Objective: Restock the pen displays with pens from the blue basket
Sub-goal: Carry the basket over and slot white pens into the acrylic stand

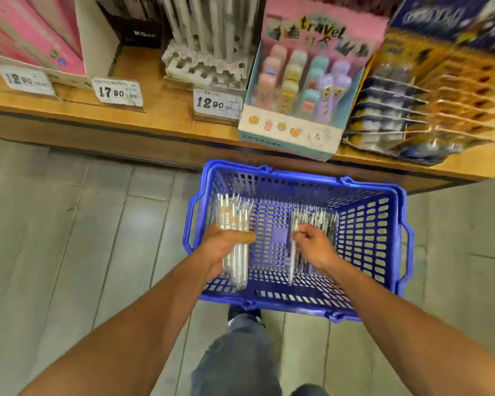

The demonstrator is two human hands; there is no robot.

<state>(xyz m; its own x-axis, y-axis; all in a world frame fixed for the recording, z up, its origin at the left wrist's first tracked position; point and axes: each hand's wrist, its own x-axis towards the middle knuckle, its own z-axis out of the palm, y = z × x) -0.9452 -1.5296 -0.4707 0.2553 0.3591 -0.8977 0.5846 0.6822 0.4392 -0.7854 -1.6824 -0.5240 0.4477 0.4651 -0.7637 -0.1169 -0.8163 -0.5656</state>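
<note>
Low in the frame, the left hand (226, 247) is gripping a pen bundle (235, 224) while the right hand (316, 247) is pinching pens (315, 221) inside the blue basket (297, 178), likely gathering stock to lift toward the grey pen display (206, 67) at upper centre.

A blue basket (366, 224) on the floor holds two bundles of clear pens (235, 215), one at each side of its mesh bottom.
</note>
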